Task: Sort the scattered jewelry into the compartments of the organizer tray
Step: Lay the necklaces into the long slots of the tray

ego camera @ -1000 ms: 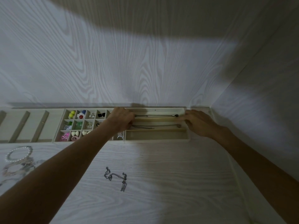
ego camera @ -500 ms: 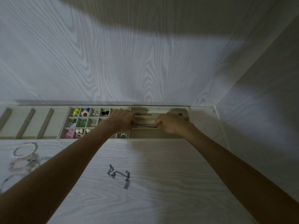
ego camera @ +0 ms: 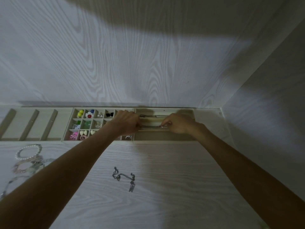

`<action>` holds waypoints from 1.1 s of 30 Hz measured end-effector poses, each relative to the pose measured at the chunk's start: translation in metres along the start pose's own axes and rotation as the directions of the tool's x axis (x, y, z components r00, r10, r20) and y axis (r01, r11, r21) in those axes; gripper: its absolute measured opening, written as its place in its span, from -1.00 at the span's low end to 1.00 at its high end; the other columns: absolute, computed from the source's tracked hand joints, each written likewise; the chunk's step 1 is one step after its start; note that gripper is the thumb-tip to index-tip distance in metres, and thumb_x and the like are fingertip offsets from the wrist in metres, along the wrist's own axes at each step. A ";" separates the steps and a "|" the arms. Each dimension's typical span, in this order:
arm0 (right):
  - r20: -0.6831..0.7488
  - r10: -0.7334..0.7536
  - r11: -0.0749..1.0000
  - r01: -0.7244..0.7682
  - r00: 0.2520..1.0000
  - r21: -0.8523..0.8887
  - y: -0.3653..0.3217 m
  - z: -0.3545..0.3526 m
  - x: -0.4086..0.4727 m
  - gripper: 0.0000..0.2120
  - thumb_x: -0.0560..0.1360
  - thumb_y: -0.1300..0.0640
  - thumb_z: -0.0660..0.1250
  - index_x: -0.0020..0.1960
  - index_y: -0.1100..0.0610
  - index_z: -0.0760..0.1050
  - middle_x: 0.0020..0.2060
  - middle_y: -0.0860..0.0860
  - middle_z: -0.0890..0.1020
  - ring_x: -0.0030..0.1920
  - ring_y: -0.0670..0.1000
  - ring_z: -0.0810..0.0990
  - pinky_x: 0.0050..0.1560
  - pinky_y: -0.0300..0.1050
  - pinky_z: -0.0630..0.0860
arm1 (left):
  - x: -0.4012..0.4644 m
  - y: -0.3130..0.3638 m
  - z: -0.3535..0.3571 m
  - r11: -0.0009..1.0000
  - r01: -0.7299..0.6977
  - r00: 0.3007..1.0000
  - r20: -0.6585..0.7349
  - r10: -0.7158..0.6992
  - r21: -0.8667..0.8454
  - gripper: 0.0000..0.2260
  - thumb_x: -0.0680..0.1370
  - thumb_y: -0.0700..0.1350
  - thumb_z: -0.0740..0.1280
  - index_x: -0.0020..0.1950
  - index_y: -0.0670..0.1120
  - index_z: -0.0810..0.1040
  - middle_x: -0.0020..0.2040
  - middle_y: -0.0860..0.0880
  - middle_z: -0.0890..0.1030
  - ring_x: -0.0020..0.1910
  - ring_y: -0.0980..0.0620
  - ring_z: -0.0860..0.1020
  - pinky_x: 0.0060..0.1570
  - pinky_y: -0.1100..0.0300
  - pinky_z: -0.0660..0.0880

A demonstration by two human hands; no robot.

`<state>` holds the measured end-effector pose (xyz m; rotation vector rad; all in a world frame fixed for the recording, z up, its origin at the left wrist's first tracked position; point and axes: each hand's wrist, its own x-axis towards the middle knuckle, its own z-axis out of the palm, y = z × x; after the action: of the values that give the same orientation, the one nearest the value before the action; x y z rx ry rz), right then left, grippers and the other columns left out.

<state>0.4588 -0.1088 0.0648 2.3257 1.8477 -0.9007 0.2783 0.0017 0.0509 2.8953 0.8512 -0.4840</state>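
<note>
Pale wood-grain panelling forms the far wall, and a desk [ego camera: 173, 187] of the same finish carries everything. At the near left, a pearl bracelet [ego camera: 28, 152] and other bangles are left unsorted on the desk. Along the far edge lies the organizer tray [ego camera: 165, 140]: slanted dividers at the left, then a grid of small compartments filled with coloured earrings [ego camera: 80, 113]. Right of the grid, the left hand [ego camera: 127, 123] is seen pinching one end of a thin chain [ego camera: 151, 126] inside the middle long slot, and the right hand [ego camera: 179, 123] pinches its other end, so the chain is stretched between them. Laying this chain straight appears to be the step in hand. Next, both ends should be released and the dark necklace [ego camera: 124, 177] at mid-desk fetched for the near slot, which looks free.
</note>
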 end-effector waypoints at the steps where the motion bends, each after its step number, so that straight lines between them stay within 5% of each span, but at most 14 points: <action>1: -0.009 0.000 0.999 0.000 1.000 0.052 0.006 -0.006 -0.004 -0.67 0.54 0.22 0.17 0.20 -0.04 0.56 0.26 -0.05 0.54 0.21 0.02 0.52 0.18 -0.12 0.46 | -0.001 0.000 0.000 1.000 0.003 1.000 -0.007 -0.004 -0.010 -0.74 0.57 0.01 0.19 0.17 0.08 0.60 0.07 -0.01 0.63 0.03 -0.07 0.59 -0.06 0.17 0.46; 4: -0.095 0.052 0.994 -0.042 0.994 0.104 0.038 -0.031 -0.024 -0.68 0.54 0.22 0.18 0.17 -0.03 0.58 0.28 -0.04 0.53 0.23 0.01 0.51 0.20 -0.13 0.44 | -0.005 -0.003 0.000 0.999 0.007 1.000 -0.015 -0.007 -0.040 -0.72 0.56 -0.03 0.18 0.20 0.09 0.58 0.08 -0.02 0.64 0.00 -0.05 0.60 -0.04 0.13 0.51; 9: -0.104 0.131 0.984 -0.142 0.986 -0.108 0.079 -0.033 -0.052 -0.61 0.60 0.24 0.07 0.27 -0.07 0.50 0.28 0.05 0.51 0.12 0.03 0.50 -0.11 -0.19 0.39 | -0.010 0.000 -0.002 0.998 -0.040 0.999 0.037 0.039 0.042 -0.66 0.62 0.02 0.10 0.37 0.07 0.43 0.16 -0.10 0.59 0.10 -0.06 0.57 0.09 0.05 0.47; 13: -0.046 0.073 0.934 -0.085 0.996 -0.346 0.078 -0.012 -0.056 -0.50 0.59 0.28 0.04 0.41 -0.17 0.30 0.20 0.09 0.45 0.19 0.10 0.39 0.00 -0.08 0.27 | -0.014 0.001 -0.004 0.991 -0.079 0.996 0.057 0.073 0.106 -0.65 0.65 0.06 0.02 0.38 0.10 0.41 0.21 -0.10 0.57 0.13 -0.06 0.56 0.15 0.00 0.47; 19: -0.024 0.063 0.899 -0.067 0.998 -0.432 0.077 0.000 -0.057 -0.39 0.56 0.30 0.05 0.48 -0.21 0.13 0.23 0.07 0.41 0.22 0.10 0.37 0.11 -0.04 0.29 | -0.020 0.005 -0.007 0.980 -0.085 0.995 0.059 0.075 0.182 -0.64 0.66 0.04 -0.01 0.42 0.13 0.35 0.21 -0.12 0.56 0.15 -0.07 0.55 0.24 -0.03 0.41; 28: -0.072 0.050 0.889 -0.077 0.996 -0.451 0.075 -0.002 -0.053 -0.39 0.54 0.33 0.06 0.45 -0.22 0.21 0.28 0.06 0.41 0.26 0.10 0.36 0.17 -0.02 0.27 | -0.023 0.005 -0.010 0.977 -0.102 0.994 0.061 0.092 0.185 -0.66 0.66 0.02 0.01 0.21 -0.05 0.52 0.02 -0.08 0.61 -0.05 -0.05 0.59 -0.07 0.14 0.45; 33: -0.062 0.066 0.878 -0.087 0.996 -0.471 0.075 0.001 -0.052 -0.40 0.55 0.31 0.05 0.46 -0.20 0.18 0.31 0.07 0.39 0.28 0.11 0.34 0.19 -0.02 0.26 | -0.020 0.003 -0.005 0.976 -0.089 0.996 0.031 0.084 0.197 -0.63 0.66 0.06 -0.02 0.24 0.01 0.52 0.02 -0.07 0.62 -0.09 -0.03 0.59 -0.16 0.16 0.40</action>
<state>0.5196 -0.1761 0.0640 2.0998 1.7285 -0.3318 0.2653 -0.0103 0.0625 3.0842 0.7077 -0.6252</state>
